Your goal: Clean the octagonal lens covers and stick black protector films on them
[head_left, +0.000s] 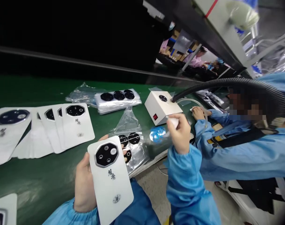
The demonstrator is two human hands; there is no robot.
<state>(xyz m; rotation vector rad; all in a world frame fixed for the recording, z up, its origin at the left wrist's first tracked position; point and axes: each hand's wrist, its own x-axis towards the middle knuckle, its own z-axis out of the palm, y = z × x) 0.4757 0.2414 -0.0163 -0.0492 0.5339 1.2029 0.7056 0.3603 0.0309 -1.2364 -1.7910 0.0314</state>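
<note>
Left grip (85,184) clasps phone back (111,178), right grip (178,134) a white tool (173,122), over green bench (34,184).

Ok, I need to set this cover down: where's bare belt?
Bare green belt lies between the fanned white covers and the left hand with its cover, and a strip runs behind the fanned covers, left of the plastic bag. It's crowded around the right hand and its white tool, among the clear bag of black discs, blue piece and white box.
</note>
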